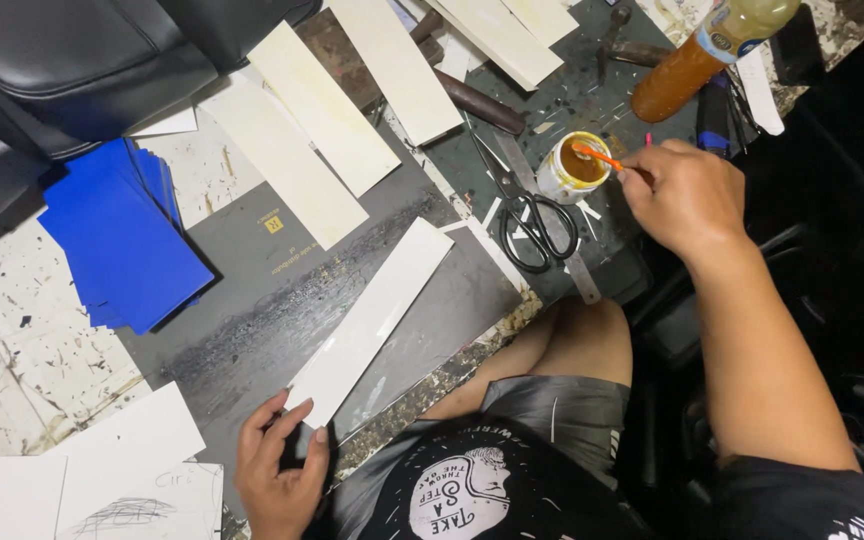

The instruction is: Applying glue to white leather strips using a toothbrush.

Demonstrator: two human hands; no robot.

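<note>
My left hand [277, 470], bottom of frame, pinches white strip [372, 320]; right hand [682, 195] grips orange brush [597, 155] in glue tin [572, 168]. Risk: tin tips, glue spills near scissors [532, 215].

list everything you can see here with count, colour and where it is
white strip: 1, white, on the dark mat, near end under the left hand
cream strips: several, cream, fanned across the top of the bench
blue sheets: a stack, blue, left of the mat
dark mat: 1, grey-black, centre
scissors: 1, black handles, right of the mat
glue tin: 1, open, yellowish inside, beside the scissors
brush: 1, orange, tip in the tin
bottle: 1, amber liquid, top right
white sheets: a few, bottom left
black seat: 1, top left
left hand: holds the strip's end
right hand: holds the brush
</note>
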